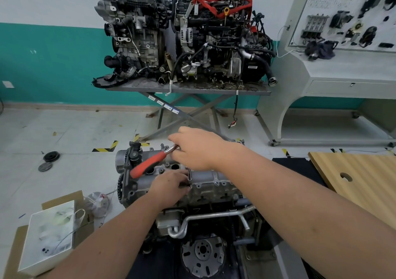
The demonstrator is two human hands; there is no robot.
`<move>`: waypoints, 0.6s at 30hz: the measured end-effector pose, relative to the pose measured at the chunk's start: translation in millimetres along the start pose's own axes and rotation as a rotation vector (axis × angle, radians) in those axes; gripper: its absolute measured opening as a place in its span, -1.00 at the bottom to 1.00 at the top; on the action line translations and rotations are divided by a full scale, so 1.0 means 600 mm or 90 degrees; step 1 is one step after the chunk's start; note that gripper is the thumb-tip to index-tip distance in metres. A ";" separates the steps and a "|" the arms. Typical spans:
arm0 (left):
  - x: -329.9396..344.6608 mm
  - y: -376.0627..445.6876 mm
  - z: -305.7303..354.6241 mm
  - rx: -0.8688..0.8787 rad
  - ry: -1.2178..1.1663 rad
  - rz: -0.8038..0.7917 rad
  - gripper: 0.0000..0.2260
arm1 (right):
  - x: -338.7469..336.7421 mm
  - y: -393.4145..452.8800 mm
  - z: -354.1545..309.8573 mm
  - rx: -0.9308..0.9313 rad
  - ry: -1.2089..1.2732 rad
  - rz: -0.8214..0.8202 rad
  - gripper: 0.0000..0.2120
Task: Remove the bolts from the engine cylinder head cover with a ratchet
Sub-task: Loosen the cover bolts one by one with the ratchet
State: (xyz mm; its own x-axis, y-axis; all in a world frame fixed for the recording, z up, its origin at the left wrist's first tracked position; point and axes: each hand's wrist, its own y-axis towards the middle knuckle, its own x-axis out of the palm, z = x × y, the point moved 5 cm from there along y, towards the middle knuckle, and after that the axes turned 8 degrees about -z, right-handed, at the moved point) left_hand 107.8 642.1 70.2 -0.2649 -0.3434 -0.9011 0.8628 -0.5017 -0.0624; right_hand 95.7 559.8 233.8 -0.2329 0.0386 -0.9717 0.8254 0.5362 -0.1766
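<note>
The grey cylinder head cover [214, 179] tops the engine in front of me, with small bolts along its near edge. A ratchet with a red handle [147, 164] slants over the cover's left end. My right hand [196, 148] grips its metal head end. A chrome extension bar [189, 174] stands upright below that hand, down onto the cover. My left hand [171, 185] pinches the bar's lower end at the cover's near edge. The bolt under the bar is hidden by my fingers.
An open white box [49, 238] on cardboard lies on the floor at the left, a plastic bag [97, 202] beside it. A wooden board [362, 180] lies at the right. Two engines on a scissor stand [188, 88] stand at the far wall.
</note>
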 end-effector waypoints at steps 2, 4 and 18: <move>0.003 0.000 0.000 0.002 0.007 -0.013 -0.87 | -0.007 0.004 0.001 0.027 -0.001 -0.007 -0.83; 0.004 0.000 -0.003 -0.004 0.008 -0.010 -0.87 | -0.011 0.007 0.004 0.051 0.019 -0.013 -0.76; 0.006 0.004 -0.008 0.009 0.028 0.013 -0.81 | 0.079 0.012 0.051 0.089 1.344 0.289 -0.85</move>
State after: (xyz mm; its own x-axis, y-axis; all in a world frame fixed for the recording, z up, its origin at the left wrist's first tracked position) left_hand 111.2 643.7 64.7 -0.2275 -0.3186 -0.9202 0.8613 -0.5068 -0.0375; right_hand 106.4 539.8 181.6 -0.0522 0.7885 0.6128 0.9726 0.1794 -0.1479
